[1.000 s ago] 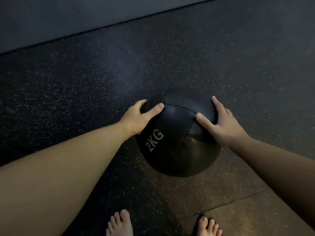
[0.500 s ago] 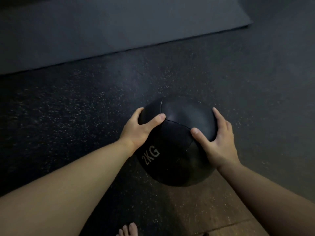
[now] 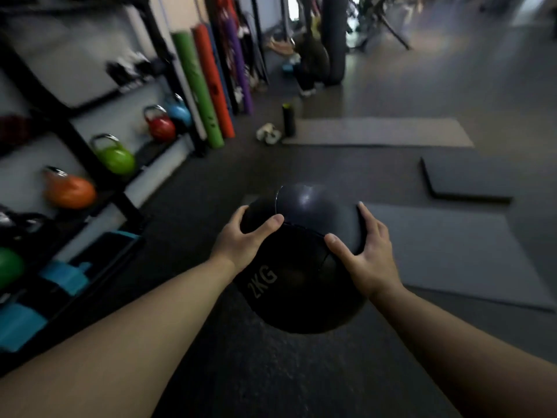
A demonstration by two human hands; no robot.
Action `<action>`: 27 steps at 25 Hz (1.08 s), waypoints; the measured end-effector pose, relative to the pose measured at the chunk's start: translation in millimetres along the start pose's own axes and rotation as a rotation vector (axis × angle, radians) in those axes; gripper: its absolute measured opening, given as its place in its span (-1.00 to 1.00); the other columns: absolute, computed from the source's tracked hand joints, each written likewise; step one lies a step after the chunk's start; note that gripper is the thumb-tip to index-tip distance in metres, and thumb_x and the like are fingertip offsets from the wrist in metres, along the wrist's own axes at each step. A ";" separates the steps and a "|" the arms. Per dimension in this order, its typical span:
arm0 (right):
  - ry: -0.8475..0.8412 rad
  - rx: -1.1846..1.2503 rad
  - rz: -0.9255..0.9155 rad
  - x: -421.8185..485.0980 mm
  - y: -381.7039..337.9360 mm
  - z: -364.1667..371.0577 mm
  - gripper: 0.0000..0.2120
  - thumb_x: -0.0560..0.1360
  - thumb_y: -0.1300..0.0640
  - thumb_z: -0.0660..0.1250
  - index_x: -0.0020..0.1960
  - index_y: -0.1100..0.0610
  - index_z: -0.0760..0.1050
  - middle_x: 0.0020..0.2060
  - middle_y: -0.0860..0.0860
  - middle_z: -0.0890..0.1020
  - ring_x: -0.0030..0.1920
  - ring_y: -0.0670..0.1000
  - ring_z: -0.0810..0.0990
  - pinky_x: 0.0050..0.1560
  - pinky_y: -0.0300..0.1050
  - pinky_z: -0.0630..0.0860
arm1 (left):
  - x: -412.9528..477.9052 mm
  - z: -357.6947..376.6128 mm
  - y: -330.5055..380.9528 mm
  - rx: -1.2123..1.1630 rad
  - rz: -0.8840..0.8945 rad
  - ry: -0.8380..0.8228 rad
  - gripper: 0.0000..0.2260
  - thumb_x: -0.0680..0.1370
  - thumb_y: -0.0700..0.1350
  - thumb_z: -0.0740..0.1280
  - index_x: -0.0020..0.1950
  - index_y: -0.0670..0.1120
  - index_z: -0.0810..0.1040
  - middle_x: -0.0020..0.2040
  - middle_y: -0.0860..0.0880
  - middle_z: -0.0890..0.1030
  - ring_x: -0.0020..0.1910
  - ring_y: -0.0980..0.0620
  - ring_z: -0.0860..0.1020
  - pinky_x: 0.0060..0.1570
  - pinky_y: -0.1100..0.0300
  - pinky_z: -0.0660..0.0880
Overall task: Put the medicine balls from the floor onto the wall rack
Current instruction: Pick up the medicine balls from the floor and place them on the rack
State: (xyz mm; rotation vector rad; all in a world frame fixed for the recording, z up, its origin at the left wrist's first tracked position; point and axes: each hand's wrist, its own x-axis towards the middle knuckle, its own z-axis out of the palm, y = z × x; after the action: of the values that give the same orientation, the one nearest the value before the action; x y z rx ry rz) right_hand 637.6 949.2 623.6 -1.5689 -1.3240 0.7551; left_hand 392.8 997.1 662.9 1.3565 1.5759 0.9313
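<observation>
A black medicine ball (image 3: 298,267) marked "2KG" hangs in front of me, off the floor. My left hand (image 3: 242,242) grips its left side with the thumb across the top seam. My right hand (image 3: 366,254) presses on its right side, fingers spread over the far curve. A black wall rack (image 3: 90,164) with slanted shelves runs along the left. The ball is to the right of the rack and apart from it.
Green (image 3: 116,156), orange (image 3: 69,191), red (image 3: 159,125) and blue kettlebells (image 3: 179,113) sit on the rack. Green (image 3: 197,86) and orange foam rollers (image 3: 215,82) lean against the wall beyond it. Grey mats (image 3: 452,254) lie on the floor to the right. A dark bottle (image 3: 288,119) stands farther ahead.
The ball has come up off the floor between both hands. My view has swung up from the floor to the rack and the room, with blur.
</observation>
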 end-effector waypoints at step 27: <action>-0.587 0.500 -0.861 260.1 -691.8 521.6 0.19 0.17 -0.62 0.36 0.66 -0.05 0.24 0.51 0.12 0.38 0.47 0.08 0.40 0.36 -0.23 0.29 | 117.1 -708.9 231.3 0.105 0.197 1.063 -0.23 0.33 0.46 0.52 0.47 0.20 0.50 0.19 0.18 0.62 0.29 0.03 0.60 0.28 0.07 0.53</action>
State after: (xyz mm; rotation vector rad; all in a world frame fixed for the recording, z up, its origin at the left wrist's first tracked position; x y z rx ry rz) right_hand -42.2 1333.9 1079.8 -0.2916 -1.8401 0.8997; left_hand -186.8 1135.4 1126.2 1.1310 2.2845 1.9088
